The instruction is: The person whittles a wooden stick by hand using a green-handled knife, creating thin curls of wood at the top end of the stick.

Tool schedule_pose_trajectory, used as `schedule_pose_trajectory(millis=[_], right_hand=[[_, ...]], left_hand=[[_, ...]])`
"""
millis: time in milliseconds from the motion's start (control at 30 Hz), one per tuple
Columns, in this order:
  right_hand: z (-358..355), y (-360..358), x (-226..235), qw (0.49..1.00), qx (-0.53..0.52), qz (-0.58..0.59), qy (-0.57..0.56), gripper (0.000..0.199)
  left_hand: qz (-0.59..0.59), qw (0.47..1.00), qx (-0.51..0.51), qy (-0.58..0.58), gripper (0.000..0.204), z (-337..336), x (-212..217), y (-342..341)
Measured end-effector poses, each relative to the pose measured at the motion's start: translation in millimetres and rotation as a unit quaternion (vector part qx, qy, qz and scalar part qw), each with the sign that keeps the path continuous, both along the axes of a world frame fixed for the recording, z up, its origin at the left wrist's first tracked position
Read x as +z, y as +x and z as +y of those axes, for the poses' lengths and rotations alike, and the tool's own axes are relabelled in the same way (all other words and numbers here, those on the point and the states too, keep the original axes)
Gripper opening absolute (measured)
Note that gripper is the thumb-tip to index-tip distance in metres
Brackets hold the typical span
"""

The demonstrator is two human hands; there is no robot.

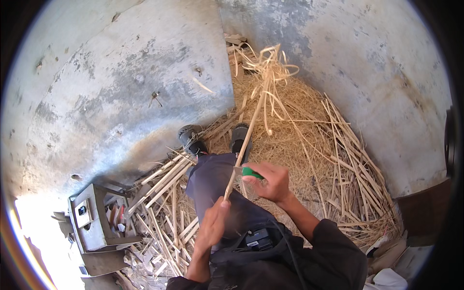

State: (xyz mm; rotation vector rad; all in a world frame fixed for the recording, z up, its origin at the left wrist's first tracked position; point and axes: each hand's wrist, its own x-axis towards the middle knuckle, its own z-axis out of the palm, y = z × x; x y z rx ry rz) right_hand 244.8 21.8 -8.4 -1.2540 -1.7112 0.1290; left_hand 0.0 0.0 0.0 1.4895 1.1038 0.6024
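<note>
My left hand (pixel 212 223) grips the near end of a long pale cane strip (pixel 247 135) that slants up and away over my lap. My right hand (pixel 270 181) holds a green-handled knife (pixel 251 172) with its blade against the strip, just above my left hand. The far end of the strip splays into curled pale shavings (pixel 270 67). My legs in dark trousers (pixel 217 179) stretch forward, and my dark shoes (pixel 192 137) rest at the edge of the pile.
A heap of straw-like shavings and split cane sticks (pixel 338 159) covers the floor ahead and to the right. More cut sticks (pixel 159 212) lie at my left. A grey metal box stand (pixel 94 222) sits at lower left. Grey concrete walls (pixel 121 87) enclose the corner.
</note>
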Motion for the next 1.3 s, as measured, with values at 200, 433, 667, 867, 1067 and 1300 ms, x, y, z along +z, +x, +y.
schedule_pose_trajectory(millis=[200,433,667,867,1067,1300], right_hand=[[15.9,4.3,4.7,0.998,-0.03,0.058,0.026,0.031],[23.7,20.6,19.8,0.999,-0.034,0.021,0.018,0.033],[31.6,17.5,12.3,1.0,-0.026,0.005,0.011,0.033],[37.5,13.3,15.6,1.0,-0.021,-0.006,0.005,0.032],[47.0,16.3,14.2,0.999,-0.021,0.002,0.031,0.031],[58.0,25.5,15.0,0.999,-0.043,0.003,-0.013,0.03]], left_hand=[[0.043,0.999,-0.006,-0.006,0.038,-4.5,17.6,-6.9],[0.035,0.999,0.011,-0.026,0.039,-13.6,6.6,-4.0],[0.015,0.999,0.017,-0.03,0.047,-17.4,5.4,-6.6],[0.004,0.999,0.023,-0.043,0.048,-19.9,-3.5,-13.7],[0.0,0.999,0.024,-0.039,0.048,-22.5,-11.8,-19.4],[0.032,0.998,0.022,-0.048,0.047,-23.4,-4.9,-19.8]])
